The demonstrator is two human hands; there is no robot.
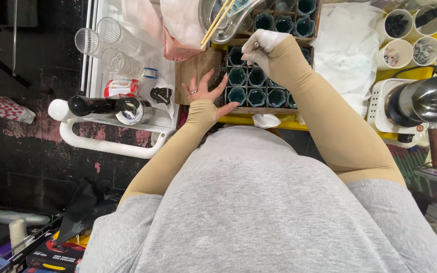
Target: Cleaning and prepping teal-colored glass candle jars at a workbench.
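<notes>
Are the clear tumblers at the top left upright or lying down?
Lying down: the three clear tumblers rest on their sides on the white tray, their round mouths facing up-left.

The floor (36,151) fills the left of the frame, dark and worn, with pink patches showing through the black near a white tubular rail (104,144) that runs along the edge of a white cart (94,45) in the upper left. A yellow surface (279,121) crosses the upper middle of the frame and reaches the upper right, where a white cloth (347,48) lies crumpled on it beside white cups (410,35). In the lower left corner a black plastic bag (84,207) lies on the floor beside boxes (51,253), and the light is even and bright, with no hard shadows.
</notes>
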